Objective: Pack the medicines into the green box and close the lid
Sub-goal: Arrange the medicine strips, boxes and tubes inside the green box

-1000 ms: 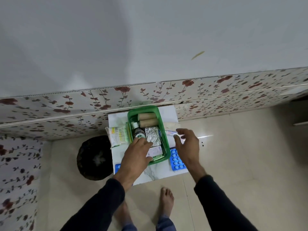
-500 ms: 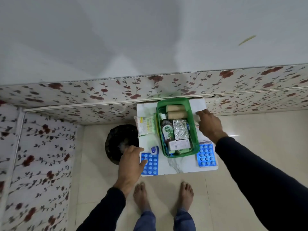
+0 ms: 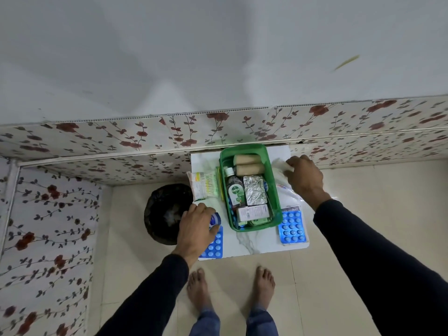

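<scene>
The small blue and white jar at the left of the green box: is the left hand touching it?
Touching. In the head view the left hand has its fingers curled over the small blue and white jar, no gap visible.

head cam | 1 view | looks steeply down from standing height | small table (image 3: 252, 243) central, wall beyond

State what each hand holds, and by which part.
Left hand: small blue-and-white container, fingers around its side. Right hand: white packet, pinched at its far end.
</scene>
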